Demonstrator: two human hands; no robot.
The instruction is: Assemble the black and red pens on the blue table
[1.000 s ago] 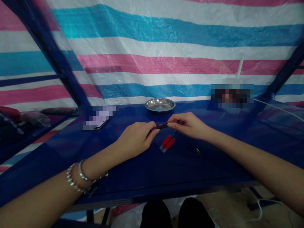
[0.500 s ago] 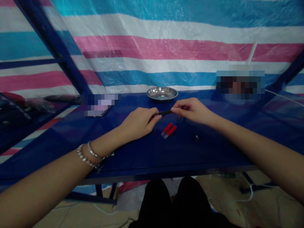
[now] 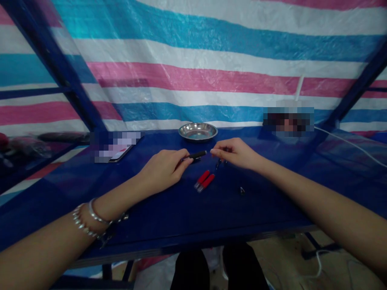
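Black pen (image 3: 196, 154) pinched in my left hand (image 3: 163, 171) fingers; my right hand (image 3: 234, 153) fingers, curled nearly closed, sit just off its tip.

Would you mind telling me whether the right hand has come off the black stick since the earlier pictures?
Yes. The right hand now sits just clear of the black stick, which the left hand holds near the steel dish; earlier its fingertips pinched the tip.

A makeshift workshop stall: a blue bench (image 3: 187, 209) on a blue metal frame (image 3: 57, 68), walled with striped plastic tarpaulin (image 3: 211, 72) across the upper frame, cables (image 3: 347, 141) trailing at right.
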